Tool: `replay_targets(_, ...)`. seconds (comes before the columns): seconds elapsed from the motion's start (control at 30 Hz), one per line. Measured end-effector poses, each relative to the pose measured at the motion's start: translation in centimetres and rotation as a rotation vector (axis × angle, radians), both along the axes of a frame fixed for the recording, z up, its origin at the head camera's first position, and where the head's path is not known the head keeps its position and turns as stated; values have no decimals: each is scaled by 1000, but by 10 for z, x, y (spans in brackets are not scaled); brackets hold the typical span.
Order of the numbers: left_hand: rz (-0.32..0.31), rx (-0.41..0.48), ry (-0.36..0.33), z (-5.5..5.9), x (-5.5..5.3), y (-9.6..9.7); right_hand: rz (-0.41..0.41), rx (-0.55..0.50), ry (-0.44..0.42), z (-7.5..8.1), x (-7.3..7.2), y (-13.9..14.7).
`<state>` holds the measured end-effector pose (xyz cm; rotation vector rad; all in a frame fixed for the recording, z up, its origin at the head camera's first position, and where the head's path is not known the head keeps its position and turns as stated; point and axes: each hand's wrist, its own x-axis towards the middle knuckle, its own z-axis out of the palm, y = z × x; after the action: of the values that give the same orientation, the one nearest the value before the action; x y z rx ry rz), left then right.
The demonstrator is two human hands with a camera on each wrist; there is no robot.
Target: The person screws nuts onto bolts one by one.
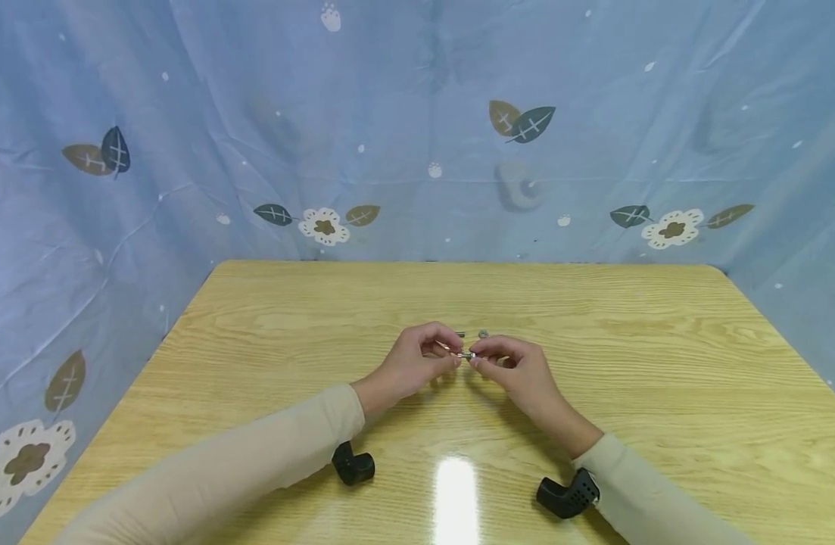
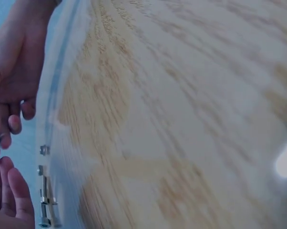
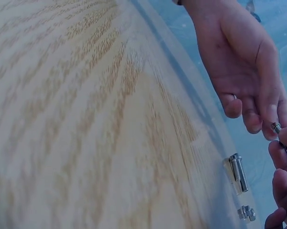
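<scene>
Over the middle of the table, both hands meet at a small, shiny metal bolt [image 1: 466, 355]. My left hand [image 1: 417, 359] pinches its left end between thumb and fingertips. From the other side my right hand [image 1: 519, 372] pinches the right end, and its fingertips hide whatever is fitted there. In the right wrist view the bolt's metal end [image 3: 276, 127] shows between the fingers; the left wrist view catches only a dark bit of it at the frame's edge. Just beyond the hands lie loose bolts [image 3: 238, 172] and nuts [image 3: 246, 213].
The wooden table [image 1: 308, 303] has a bright glare patch near its front. A blue patterned curtain [image 1: 417, 136] hangs behind and beside it. Black camera mounts [image 1: 568, 493] sit on both wrists, below the beige sleeves [image 1: 253, 446].
</scene>
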<state>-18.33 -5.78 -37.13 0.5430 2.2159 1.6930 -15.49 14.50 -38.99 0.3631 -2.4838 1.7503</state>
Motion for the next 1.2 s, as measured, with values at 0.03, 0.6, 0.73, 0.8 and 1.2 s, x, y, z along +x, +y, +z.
replay_targets(0.03, 3, 7, -11, 0, 0, 0, 0, -1, -3, 0, 0, 0)
replay_targets(0.6, 41, -14, -41, -1, 0, 2, -24, 27, -51, 6, 1, -3)
replay_targets(0.73, 42, -18, -24, 0, 1, 2, -18, 27, -55, 6, 1, -3)
replay_targets(0.8, 41, -20, -20, -1, 1, 2, -13, 23, -57, 6, 1, -3)
replay_targets(1.2, 44, -25, -59, -1, 0, 2, -8, 20, -33, 4, 0, -1)
